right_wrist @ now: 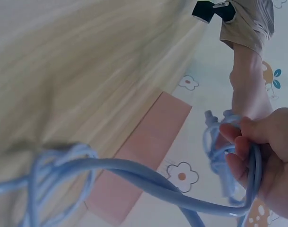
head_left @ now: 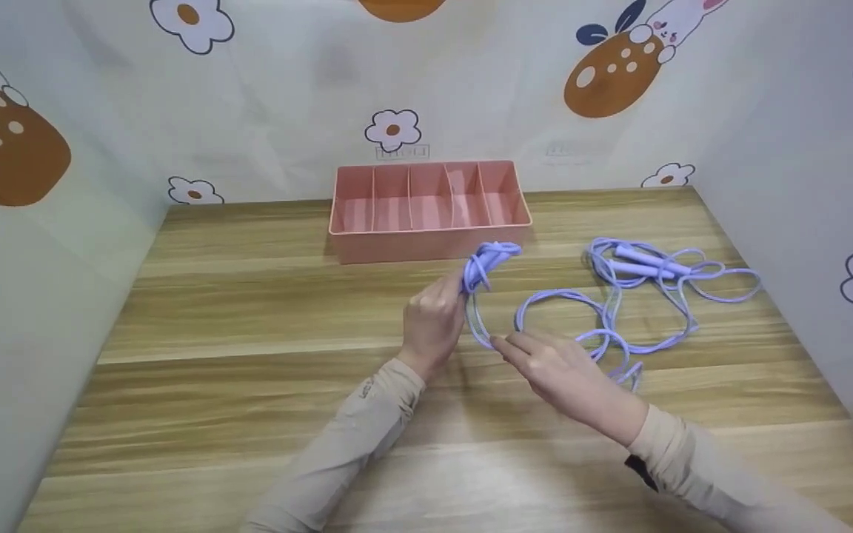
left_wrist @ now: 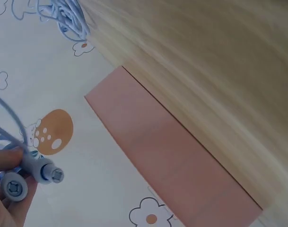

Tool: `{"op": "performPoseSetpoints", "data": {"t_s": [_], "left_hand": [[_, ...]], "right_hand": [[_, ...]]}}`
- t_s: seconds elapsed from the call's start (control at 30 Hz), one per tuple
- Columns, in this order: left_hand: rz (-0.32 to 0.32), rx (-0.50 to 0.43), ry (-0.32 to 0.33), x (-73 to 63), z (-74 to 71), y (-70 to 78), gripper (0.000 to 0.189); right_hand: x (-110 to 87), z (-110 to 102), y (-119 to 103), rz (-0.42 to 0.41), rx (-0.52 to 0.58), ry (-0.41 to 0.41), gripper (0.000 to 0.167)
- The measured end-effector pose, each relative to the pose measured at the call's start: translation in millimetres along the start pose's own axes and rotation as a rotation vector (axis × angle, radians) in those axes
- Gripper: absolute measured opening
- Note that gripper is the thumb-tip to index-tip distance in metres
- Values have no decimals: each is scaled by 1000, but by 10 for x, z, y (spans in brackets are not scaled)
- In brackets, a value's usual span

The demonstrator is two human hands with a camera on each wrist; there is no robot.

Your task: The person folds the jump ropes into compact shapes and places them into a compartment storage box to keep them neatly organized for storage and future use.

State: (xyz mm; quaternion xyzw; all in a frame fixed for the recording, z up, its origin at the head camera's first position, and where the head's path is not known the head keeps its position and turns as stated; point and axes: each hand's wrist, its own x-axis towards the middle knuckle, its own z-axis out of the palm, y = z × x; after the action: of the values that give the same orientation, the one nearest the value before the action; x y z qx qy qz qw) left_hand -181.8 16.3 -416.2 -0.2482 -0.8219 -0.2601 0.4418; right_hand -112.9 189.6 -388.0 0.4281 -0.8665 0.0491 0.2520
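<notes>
My left hand (head_left: pixel 432 320) grips the two handles of a blue-purple jump rope (head_left: pixel 487 265), with cord wound around them. Both handle ends (left_wrist: pixel 39 174) show side by side in the left wrist view. From this bundle the cord runs down to my right hand (head_left: pixel 556 371), whose curled fingers hold strands of the cord (right_wrist: pixel 254 175). More loops trail from my right hand onto the wooden table. A second jump rope (head_left: pixel 645 268) of the same colour lies coiled at the right, its two handles next to each other; loose loops join up visually with the trailing cord.
A pink box (head_left: pixel 426 246) with several narrow compartments stands at the back middle, just beyond my left hand. The wooden table (head_left: pixel 249 400) is bordered by white walls with flower and rabbit prints (head_left: pixel 611 74) at the back and both sides.
</notes>
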Motion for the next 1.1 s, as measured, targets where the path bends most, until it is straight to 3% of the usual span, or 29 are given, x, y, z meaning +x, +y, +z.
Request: {"op": "performPoseSetpoints", "data": {"t_s": [0.13,0.3,0.6,0.8,1.0,1.1], "left_hand": [[75,74,-79,-27,-5,33,17],[175,143,-151,-56,-22,58,21],[249,211,-205,-75,-23,82,23],[331,277,-250,-89,-14,101,18],[425,266,-307,-92,-22,131,16],[495,251,-314,-96,-31,140,14]], "right_hand": [[42,-105,29,-101,-76,-70,34],[89,-210,73,-170,-111,-106,34],[114,-286,117,-224,-119,-119,27],[159,-370,194,-203,17,-102,24],[240,-430,284,-229,180,-77,18],[294,-467,340,-199,290,-101,15]]}}
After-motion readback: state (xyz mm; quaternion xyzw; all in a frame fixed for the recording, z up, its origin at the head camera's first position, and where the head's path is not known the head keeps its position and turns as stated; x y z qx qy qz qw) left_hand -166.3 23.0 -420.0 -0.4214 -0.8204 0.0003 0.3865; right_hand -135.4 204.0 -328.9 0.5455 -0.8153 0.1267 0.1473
